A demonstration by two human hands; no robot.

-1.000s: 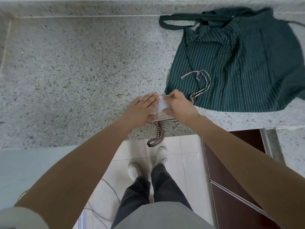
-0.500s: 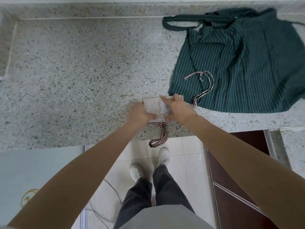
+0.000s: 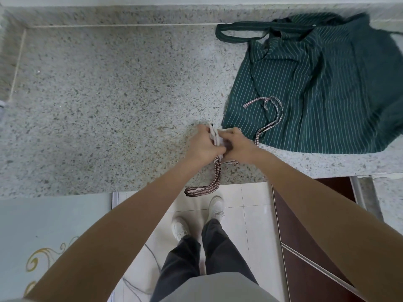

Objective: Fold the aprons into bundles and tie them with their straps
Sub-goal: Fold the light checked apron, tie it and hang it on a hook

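Here, pale folded apron bundle (image 3: 214,136) near front edge of speckled stone counter (image 3: 98,105), mostly hidden by hands. Left hand (image 3: 204,144) and right hand (image 3: 236,144) both curl round it, gripping. Checked strap (image 3: 214,177) hangs over counter edge. Green striped apron (image 3: 327,83) spread just right. Wide bare counter to left.

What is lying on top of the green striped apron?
One checked strap of the folded apron curls across the green striped apron. The strap's near end is hidden behind the right hand.
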